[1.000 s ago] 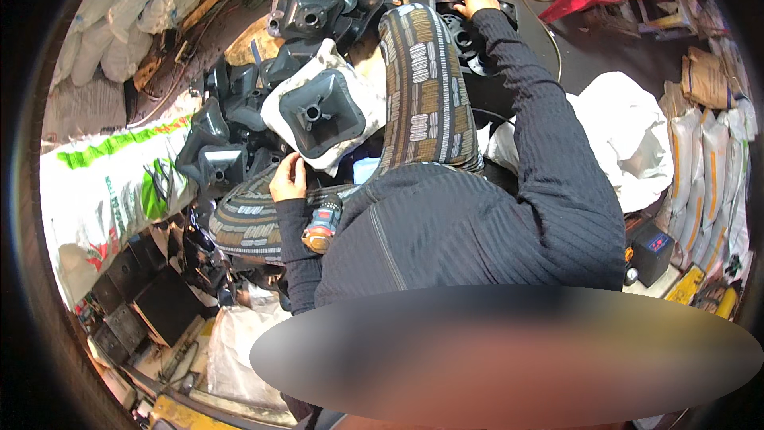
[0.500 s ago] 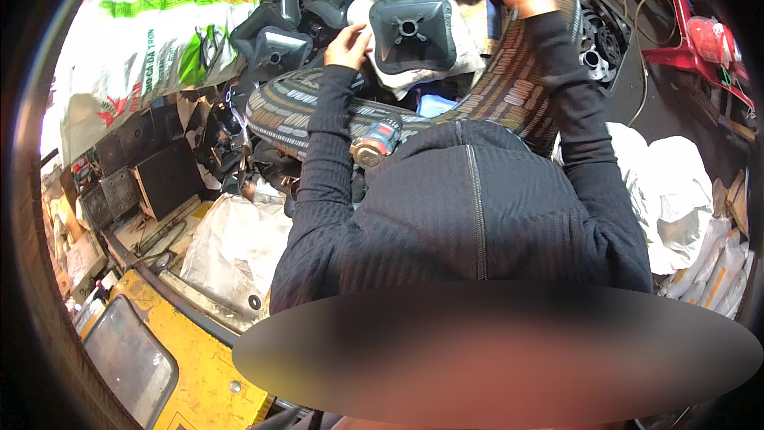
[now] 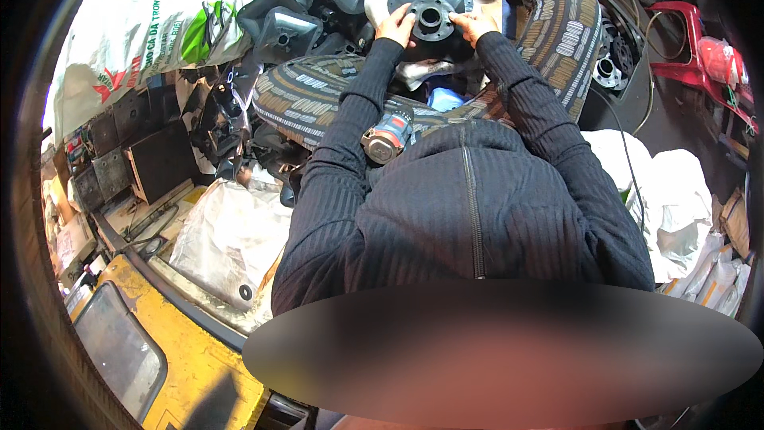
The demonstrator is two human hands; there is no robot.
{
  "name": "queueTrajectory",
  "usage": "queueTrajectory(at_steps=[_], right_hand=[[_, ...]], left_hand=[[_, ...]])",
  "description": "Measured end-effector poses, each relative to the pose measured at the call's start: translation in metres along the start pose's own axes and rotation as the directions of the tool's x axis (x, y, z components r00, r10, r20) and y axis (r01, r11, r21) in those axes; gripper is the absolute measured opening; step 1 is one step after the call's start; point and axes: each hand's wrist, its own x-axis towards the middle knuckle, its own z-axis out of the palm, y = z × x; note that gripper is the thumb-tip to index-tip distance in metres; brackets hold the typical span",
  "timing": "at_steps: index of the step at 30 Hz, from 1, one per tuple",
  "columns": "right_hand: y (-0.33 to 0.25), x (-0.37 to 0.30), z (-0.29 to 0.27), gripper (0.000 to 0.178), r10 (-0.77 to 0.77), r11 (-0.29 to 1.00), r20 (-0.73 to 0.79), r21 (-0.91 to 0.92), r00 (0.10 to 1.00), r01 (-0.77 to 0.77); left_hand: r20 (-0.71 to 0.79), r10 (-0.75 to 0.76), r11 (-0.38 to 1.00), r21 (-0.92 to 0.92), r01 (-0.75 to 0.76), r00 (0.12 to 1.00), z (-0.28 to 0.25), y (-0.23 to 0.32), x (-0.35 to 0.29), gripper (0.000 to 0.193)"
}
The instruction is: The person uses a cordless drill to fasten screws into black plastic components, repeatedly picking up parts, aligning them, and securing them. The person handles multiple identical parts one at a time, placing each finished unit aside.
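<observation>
A dark round flanged part [image 3: 442,31] with a raised collar and small bolt holes is between my hands. My left hand [image 3: 395,27] pinches its left rim, and my right hand [image 3: 476,26] grips its right rim. Just behind it, partly covered, a dark square-flanged piece [image 3: 404,0] lies on a white padded cloth [image 3: 380,5] in front of my lap. Whether the round part touches the square piece I cannot tell. A cordless power tool [image 3: 387,137] rests by my left leg, against my body.
Several black funnel-shaped pieces [image 3: 288,32] are heaped at the far left beside a white and green sack [image 3: 135,40]. On the right, a dark tray [image 3: 625,84] holds round metal parts. A red plastic stool [image 3: 676,16] stands beyond. Yellow machinery [image 3: 191,334] fills the lower left.
My right hand has brought the round flanged part from the far right to the middle. My left hand has left the cloth's left edge and now holds the part too.
</observation>
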Motion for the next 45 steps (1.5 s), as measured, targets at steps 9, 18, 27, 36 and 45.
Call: queueTrajectory(at_steps=[9,18,27,36,45], right_hand=[[0.002,-0.007,-0.008,0.037,-0.088,0.996,-0.011,-0.028,0.996,0.088],[-0.017,-0.050,-0.029,0.035,-0.181,0.295,0.527,0.835,0.831,-0.465],[-0.024,-0.051,-0.010,0.029,-0.409,0.202,0.563,0.823,0.718,-0.531],[-0.037,-0.068,-0.003,0.036,-0.367,0.301,0.578,0.815,0.729,-0.495],[-0.038,-0.073,0.002,0.033,-0.279,0.330,0.542,0.829,0.792,-0.451]], left_hand=[[-0.010,0.111,0.932,0.349,-0.101,0.994,-0.019,0.013,0.001,0.054],[0.474,-0.206,0.710,0.675,-0.203,0.856,-0.111,0.036,-0.244,0.052],[0.013,0.240,0.834,0.509,-0.214,0.971,-0.078,0.062,-0.243,0.043],[0.151,0.444,0.691,0.570,-0.445,0.883,-0.064,0.160,-0.193,0.034],[0.185,0.401,0.721,0.541,-0.433,0.897,-0.044,0.160,-0.184,0.035]])
